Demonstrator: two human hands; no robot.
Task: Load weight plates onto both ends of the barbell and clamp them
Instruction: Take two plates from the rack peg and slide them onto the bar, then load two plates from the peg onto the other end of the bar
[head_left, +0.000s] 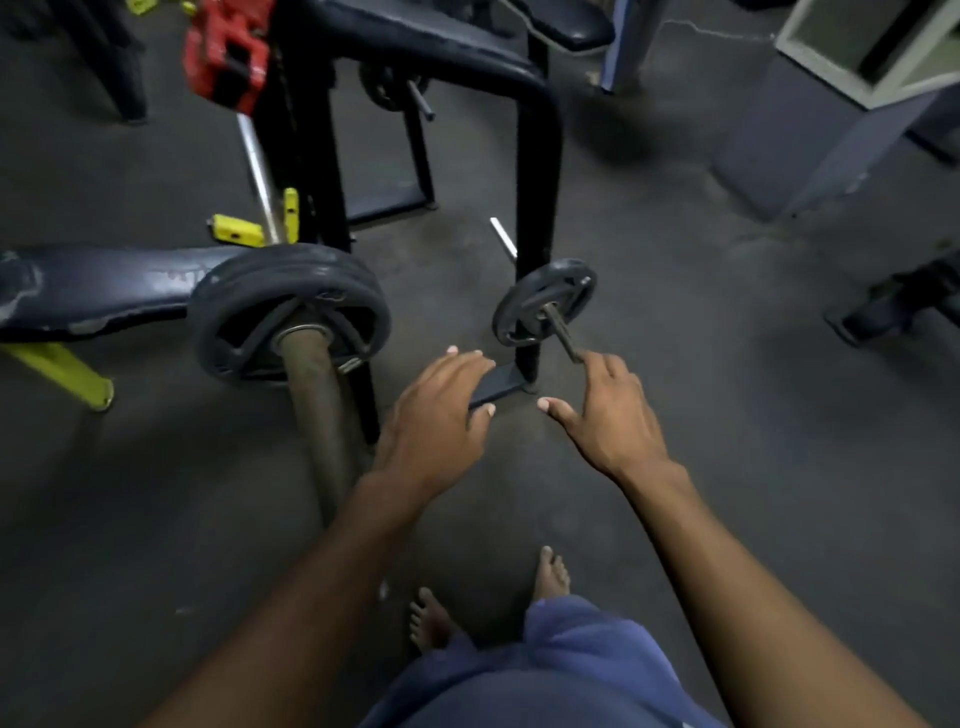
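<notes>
The barbell (317, 415) points toward me at centre left, its brown sleeve end low in the view. Large dark weight plates (249, 306) sit on that sleeve. A smaller dark plate (524, 306) hangs on a storage peg (563, 332) of the black rack. My left hand (436, 421) hovers with fingers stretched out, between the barbell and the small plate, holding nothing. My right hand (608, 415) is spread, its index fingertip at the end of the peg. A red clamp (228, 57) is on the bar's far part at the top left.
A black steel rack (540, 171) stands ahead with a padded bench (93, 286) at left on yellow legs (67, 371). Another small plate (387, 85) hangs farther back. A grey box (852, 88) stands at the upper right. My bare feet (431, 618) are on the dark floor.
</notes>
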